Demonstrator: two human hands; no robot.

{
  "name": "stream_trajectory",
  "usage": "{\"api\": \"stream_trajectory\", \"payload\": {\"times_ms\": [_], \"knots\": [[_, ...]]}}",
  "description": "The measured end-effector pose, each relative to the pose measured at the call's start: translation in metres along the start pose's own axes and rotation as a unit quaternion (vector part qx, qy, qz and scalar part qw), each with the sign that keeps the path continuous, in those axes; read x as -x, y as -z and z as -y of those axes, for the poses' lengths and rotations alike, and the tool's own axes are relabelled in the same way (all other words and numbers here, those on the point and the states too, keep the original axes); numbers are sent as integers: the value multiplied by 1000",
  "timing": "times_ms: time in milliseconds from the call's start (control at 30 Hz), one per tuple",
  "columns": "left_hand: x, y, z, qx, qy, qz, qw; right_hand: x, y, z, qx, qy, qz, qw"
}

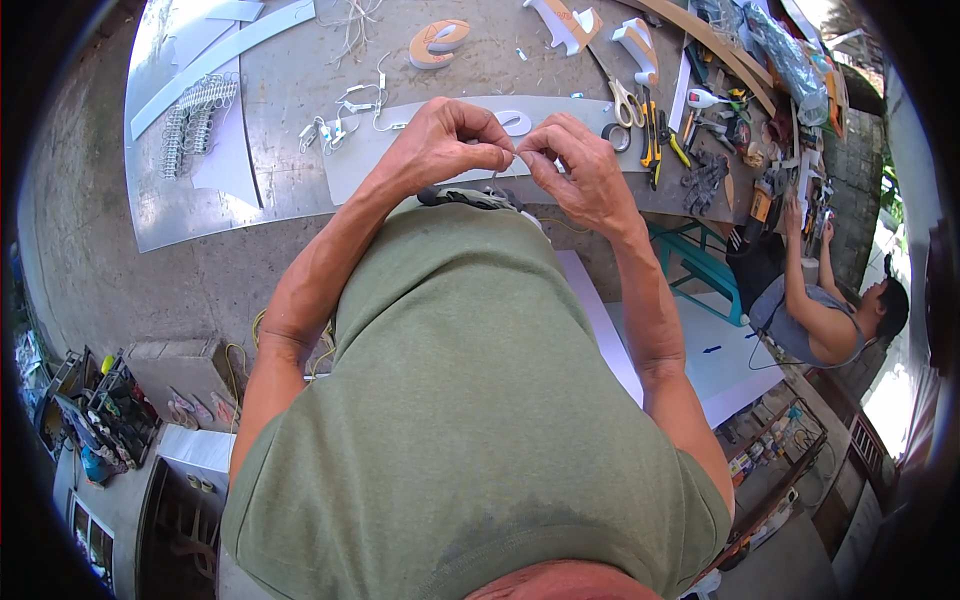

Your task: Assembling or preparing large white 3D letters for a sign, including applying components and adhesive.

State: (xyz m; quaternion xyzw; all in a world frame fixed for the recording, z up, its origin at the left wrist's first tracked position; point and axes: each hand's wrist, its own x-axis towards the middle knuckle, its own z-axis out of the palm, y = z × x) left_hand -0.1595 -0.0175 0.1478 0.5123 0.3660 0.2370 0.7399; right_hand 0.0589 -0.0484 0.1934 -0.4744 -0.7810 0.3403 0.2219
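My left hand (450, 140) and my right hand (578, 170) meet just above the table's near edge, thumbs and forefingers pinched tip to tip. Between them runs a thin wire (516, 153), its ends mostly hidden by the fingers. Right behind the fingertips, a white looped piece (514, 123) rests on a pale sheet (365, 175). Small white light modules joined by wire (362, 104) lie beyond my left hand. To the right of my right hand are a black tape roll (616, 137), scissors (627, 106) and yellow-black utility knives (650, 140).
Chained white modules (197, 118) lie at the table's left. Brown-faced letter shapes (438, 44) stand at the back. Hand tools and black gloves (707, 182) crowd the right end. A teal stool (700, 262) is below it, near a co-worker (825, 310) on the right.
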Motion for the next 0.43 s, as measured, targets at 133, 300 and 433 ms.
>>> {"api": "stream_trajectory", "payload": {"times_ms": [133, 300, 433], "knots": [[-1, 0, 1, -10, -8, 7, 1000, 1, -1, -1, -11, -8, 6, 1000], [1, -1, -1, -51, -6, 13, 999, 4, -1, 0, -43, -51, 29, 997], [0, -2, 1, -65, -28, 15, 997, 7, -3, -4, -68, -79, 42, 994]]}}
